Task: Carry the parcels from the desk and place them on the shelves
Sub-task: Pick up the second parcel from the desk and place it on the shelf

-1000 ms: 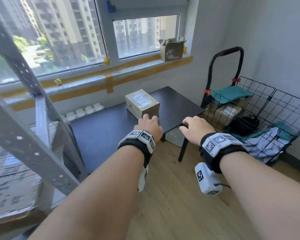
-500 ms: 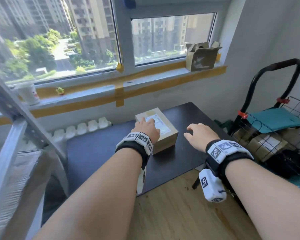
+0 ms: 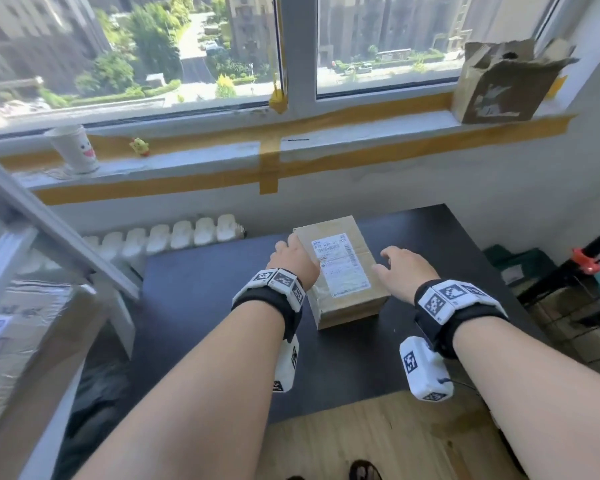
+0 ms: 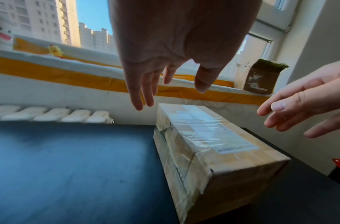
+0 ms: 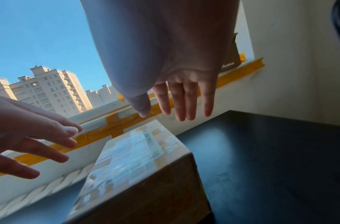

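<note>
A taped cardboard parcel [image 3: 340, 271] with a white label lies on the black desk [image 3: 194, 306] under the window. My left hand [image 3: 291, 254] hovers open over the parcel's left edge, fingers straight [image 4: 144, 91], not touching it in the left wrist view. My right hand [image 3: 400, 266] is open just right of the parcel, its fingers [image 5: 184, 98] spread above the desk. The parcel [image 4: 207, 145] shows from its left side in the left wrist view and from its right side as the parcel [image 5: 138, 163] in the right wrist view. A grey metal shelf frame [image 3: 49, 230] stands at the left.
Wrapped boxes [image 3: 18, 341] sit on the shelf at left. An open torn carton [image 3: 499, 81], a paper cup [image 3: 75, 148] and a small yellow toy [image 3: 140, 146] stand on the windowsill. A wire cart [image 3: 582, 292] with goods stands right of the desk. White radiator fins [image 3: 174, 233] line the wall.
I have stepped up to the desk; both hands have moved forward and now flank the parcel, the left over its left edge and the right beside its right side.
</note>
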The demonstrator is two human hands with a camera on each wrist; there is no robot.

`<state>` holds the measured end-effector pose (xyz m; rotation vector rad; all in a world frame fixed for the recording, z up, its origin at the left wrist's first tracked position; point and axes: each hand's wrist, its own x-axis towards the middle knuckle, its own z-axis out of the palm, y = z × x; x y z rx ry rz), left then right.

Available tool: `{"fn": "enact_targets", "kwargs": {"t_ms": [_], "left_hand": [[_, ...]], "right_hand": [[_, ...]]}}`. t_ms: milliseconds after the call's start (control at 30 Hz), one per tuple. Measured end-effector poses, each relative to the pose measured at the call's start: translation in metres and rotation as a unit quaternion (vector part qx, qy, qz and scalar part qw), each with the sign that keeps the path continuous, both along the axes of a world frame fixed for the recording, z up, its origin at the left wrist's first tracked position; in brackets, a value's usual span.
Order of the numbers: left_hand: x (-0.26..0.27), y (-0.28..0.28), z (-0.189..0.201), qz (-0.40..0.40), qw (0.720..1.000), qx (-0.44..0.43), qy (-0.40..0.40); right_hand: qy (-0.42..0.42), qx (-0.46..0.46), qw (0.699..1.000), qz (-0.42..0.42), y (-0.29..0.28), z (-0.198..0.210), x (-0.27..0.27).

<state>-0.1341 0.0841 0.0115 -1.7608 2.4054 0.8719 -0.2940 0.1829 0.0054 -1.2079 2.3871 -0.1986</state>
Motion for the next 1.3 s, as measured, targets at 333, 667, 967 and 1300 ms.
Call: {"fn": "enact_targets", "kwargs": {"t_ms": [333,667,967,1300], "left_hand": [[-0.021,-0.014,-0.052,0.162,0.973,0.151,0.059],[-0.018,-0.021,-0.056,0.262,0.914,0.244,0.188],[-0.002,-0.024,0.001,0.247,0.897,0.242,0.276],[0.017,-0.03,0.021,0.228,0.893,0.229,0.312]], "right_hand": [[-0.112,0.008,0.994,0.005,-0.038,-0.06,-0.03],[-0.234,0.004,0.971,-0.04,-0.044,-0.061,-0.029],[-0.3,-0.086,0.946,-0.09,-0.044,-0.007,-0.025],[-0.277,-0.11,0.952,-0.073,-0.042,0.036,-0.009]]}}
